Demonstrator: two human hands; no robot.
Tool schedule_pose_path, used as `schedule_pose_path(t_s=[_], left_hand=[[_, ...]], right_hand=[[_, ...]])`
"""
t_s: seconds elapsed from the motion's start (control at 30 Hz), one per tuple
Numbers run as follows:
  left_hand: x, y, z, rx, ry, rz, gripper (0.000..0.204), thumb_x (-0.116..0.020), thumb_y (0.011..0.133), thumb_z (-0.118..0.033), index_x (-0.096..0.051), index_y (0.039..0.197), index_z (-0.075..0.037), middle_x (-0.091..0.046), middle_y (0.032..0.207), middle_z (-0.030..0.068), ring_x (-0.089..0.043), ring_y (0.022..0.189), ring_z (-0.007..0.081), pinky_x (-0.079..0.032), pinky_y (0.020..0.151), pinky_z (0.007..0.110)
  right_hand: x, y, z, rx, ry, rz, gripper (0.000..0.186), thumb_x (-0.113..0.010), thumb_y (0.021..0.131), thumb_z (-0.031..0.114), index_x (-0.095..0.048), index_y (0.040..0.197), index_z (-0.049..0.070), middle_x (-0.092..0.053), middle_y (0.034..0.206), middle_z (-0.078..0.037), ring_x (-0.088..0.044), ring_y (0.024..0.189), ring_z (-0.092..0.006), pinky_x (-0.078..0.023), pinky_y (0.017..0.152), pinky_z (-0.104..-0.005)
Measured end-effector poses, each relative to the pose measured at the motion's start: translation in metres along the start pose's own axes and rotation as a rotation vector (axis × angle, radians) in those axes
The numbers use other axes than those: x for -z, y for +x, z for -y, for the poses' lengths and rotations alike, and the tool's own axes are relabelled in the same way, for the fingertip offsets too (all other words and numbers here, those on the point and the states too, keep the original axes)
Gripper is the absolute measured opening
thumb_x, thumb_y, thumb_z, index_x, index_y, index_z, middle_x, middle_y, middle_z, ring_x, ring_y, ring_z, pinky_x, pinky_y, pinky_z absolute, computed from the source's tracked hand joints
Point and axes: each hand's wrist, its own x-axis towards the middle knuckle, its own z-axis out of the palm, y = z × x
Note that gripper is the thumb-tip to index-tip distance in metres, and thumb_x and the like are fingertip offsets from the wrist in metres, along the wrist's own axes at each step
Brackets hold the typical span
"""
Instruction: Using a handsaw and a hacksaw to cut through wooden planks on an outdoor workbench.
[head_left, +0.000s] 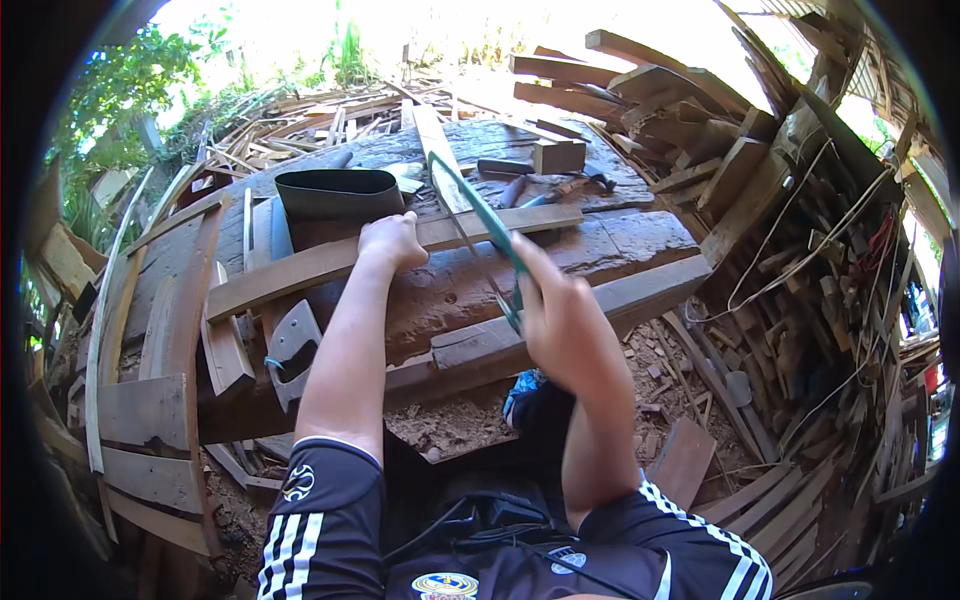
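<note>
A long wooden board (290,283) lies crosswise on the weathered timber bench (640,235). My left hand (395,240) is closed on that board, left of a green-framed bow saw (465,187). My right hand (550,320) grips the near end of the saw, whose thin blade crosses the board just right of my left hand. Behind my left hand stands a dark open container (335,190). Several small hand tools (590,180) and a wood block (558,156) lie at the back right of the bench, beyond the saw.
Tall stacks of rough timber (780,230) with loose cords crowd the right side. Several planks (145,410) and a grey metal piece (292,355) are at the left. Wood scraps (310,120) lie behind the bench, and chips and offcuts (645,385) cover the ground below.
</note>
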Motion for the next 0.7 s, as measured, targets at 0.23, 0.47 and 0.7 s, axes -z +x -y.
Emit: schedule_pose_path(t_s=[0.23,0.47,0.7], left_hand=[[-0.001,0.003,-0.005,-0.024,0.005,0.039,0.054,-0.068,0.073,-0.029,-0.063,0.122,-0.006,-0.069,0.126,0.0163,-0.066,0.117,0.0286,-0.053,0.099,0.042],[0.007,0.001,-0.019,-0.060,-0.006,-0.036,0.051,-0.067,0.074,-0.028,-0.063,0.120,-0.006,-0.071,0.121,0.0146,-0.068,0.115,0.0293,-0.053,0.099,0.041],[0.006,-0.003,-0.006,0.006,0.023,-0.007,0.051,-0.065,0.076,-0.027,-0.063,0.123,-0.006,-0.071,0.122,0.0152,-0.067,0.116,0.0287,-0.053,0.099,0.041]], right_hand=[[-0.025,0.030,-0.028,-0.186,0.049,-0.025,0.041,-0.052,0.098,0.008,-0.052,0.137,-0.004,-0.065,0.080,-0.033,-0.067,0.077,-0.0485,-0.051,0.066,-0.0554],[-0.046,0.028,-0.047,-0.077,-0.053,-0.122,0.040,-0.054,0.099,0.005,-0.054,0.137,-0.003,-0.064,0.090,-0.035,-0.067,0.083,-0.0480,-0.052,0.069,-0.0524],[-0.002,-0.026,0.021,-0.046,-0.088,0.034,0.041,-0.053,0.099,0.007,-0.053,0.139,-0.003,-0.062,0.081,-0.033,-0.065,0.074,-0.0483,-0.050,0.066,-0.0516]])
